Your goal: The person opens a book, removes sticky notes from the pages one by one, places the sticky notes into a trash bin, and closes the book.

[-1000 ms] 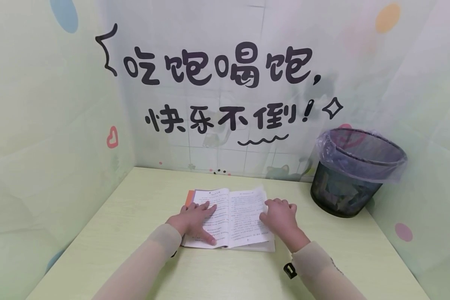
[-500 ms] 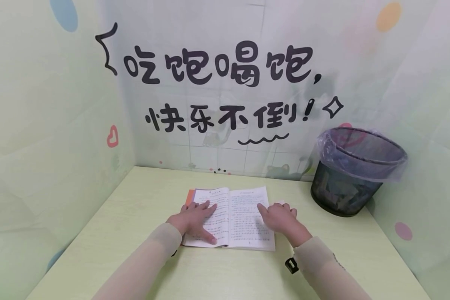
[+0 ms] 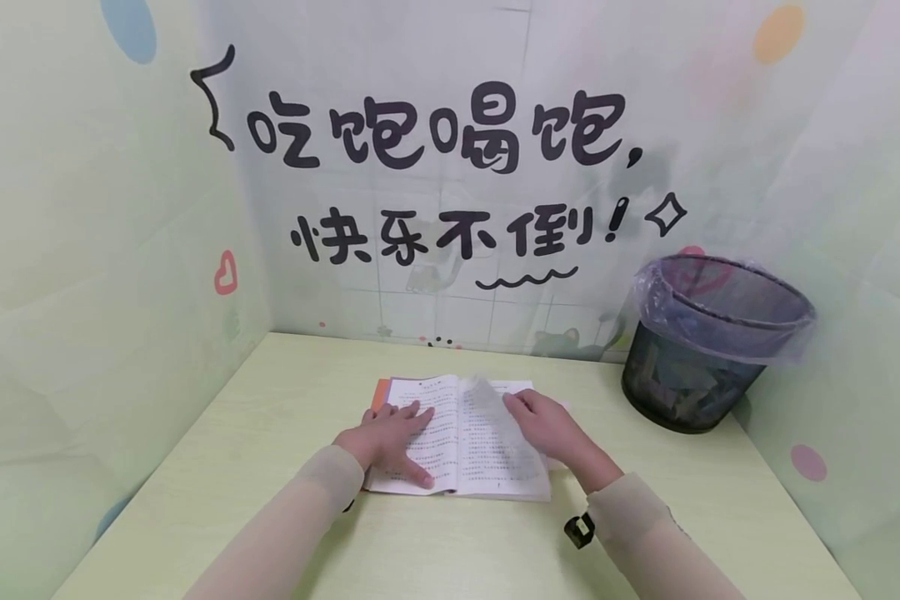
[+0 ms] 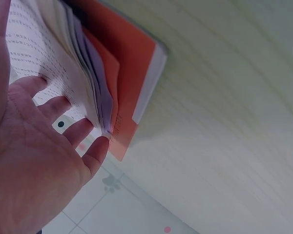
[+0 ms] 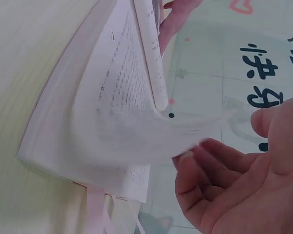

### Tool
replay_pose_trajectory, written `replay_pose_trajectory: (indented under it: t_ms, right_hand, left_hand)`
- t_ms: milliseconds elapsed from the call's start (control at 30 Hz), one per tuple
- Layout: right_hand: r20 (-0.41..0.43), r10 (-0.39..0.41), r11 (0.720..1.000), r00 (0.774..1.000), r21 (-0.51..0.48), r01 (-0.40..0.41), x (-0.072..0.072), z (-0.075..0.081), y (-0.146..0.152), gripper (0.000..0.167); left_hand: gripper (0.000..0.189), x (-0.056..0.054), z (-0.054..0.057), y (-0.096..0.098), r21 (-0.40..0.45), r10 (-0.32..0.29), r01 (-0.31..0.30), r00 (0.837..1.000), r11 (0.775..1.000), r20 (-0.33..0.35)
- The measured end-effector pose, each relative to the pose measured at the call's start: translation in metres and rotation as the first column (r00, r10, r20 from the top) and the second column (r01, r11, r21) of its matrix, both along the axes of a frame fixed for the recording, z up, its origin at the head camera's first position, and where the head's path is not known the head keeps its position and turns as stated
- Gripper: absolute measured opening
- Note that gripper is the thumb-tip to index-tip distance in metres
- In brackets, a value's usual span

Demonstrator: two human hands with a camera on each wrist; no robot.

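holding open book (image 3: 506, 487) flat near the middle of tabletop (image 3: 225, 467), well apart from bin (image 3: 693, 387). resting left hand (image 3: 385, 440) on left page (image 3: 427, 390), spreading left fingers (image 4: 95, 153), gripping nothing. holding right hand (image 3: 551, 425) at a raised, bent leaf (image 5: 136, 134) over the right page (image 3: 480, 475), curling right fingers (image 5: 188, 178); not making out through the blur whether pinching or only pushing. probably turning this leaf leftward. for a clean turn, needing firm, even pressure near the spine to prevent sliding, plus a loose arc following the leaf's own bend. risking a crease by squeezing, a tear by tugging. also wanting a check for two sheets sticking together, and needing left fingers out from the landing spot before smoothing leaf down.
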State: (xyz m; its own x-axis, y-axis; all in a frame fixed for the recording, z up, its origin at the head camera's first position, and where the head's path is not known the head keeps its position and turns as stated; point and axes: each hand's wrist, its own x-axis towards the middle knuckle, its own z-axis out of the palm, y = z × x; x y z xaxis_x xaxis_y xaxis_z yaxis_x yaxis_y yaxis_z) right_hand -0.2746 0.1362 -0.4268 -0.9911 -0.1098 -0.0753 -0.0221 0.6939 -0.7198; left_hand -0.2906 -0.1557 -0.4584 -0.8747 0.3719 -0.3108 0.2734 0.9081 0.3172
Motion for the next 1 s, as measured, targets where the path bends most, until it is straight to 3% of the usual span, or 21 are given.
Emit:
replay_pose_trajectory:
  t_ms: [100, 200, 333, 467, 600, 733, 1000]
  right_hand:
    - [0.053, 0.02, 0.987, 0.998, -0.162, -0.011, -0.001, 0.0, 0.002, 0.059]
    - [0.123, 0.055, 0.944, 0.991, -0.329, -0.012, -0.001, -0.002, 0.002, 0.066]
    - [0.121, 0.113, 0.922, 0.986, -0.384, -0.059, -0.001, -0.011, 0.001, 0.064]
    - [0.057, 0.172, 0.932, 0.983, -0.332, -0.144, 0.002, -0.022, -0.006, 0.044]
    - [0.006, 0.202, 0.944, 0.979, -0.269, -0.192, 0.006, -0.034, -0.017, 0.056]
    - [-0.035, 0.25, 0.954, 0.968, -0.161, -0.253, 0.01, -0.041, -0.026, 0.052]
    - [-0.064, 0.36, 0.931, 0.931, 0.085, -0.354, 0.018, -0.047, -0.036, 0.075]
  left_hand:
    - [0.124, -0.001, -0.001, 0.0, 0.002, -0.004, 0.004, 1.0, 1.0, 0.0]
    - [0.125, -0.003, -0.002, 0.0, 0.001, -0.012, 0.012, 1.0, 1.0, -0.003]
    - [0.126, -0.005, -0.004, -0.001, 0.002, -0.011, 0.011, 1.0, 1.0, -0.003]
    - [0.126, -0.005, -0.006, -0.002, 0.013, -0.002, 0.002, 1.0, 1.0, 0.002]
    - [0.127, -0.004, -0.007, -0.003, 0.03, -0.007, 0.007, 1.0, 1.0, -0.006]
    - [0.127, -0.003, -0.009, -0.005, 0.054, -0.01, 0.01, 1.0, 0.998, -0.017]
    - [0.12, -0.006, -0.016, -0.014, 0.117, -0.031, 0.039, 0.997, 0.992, -0.064]
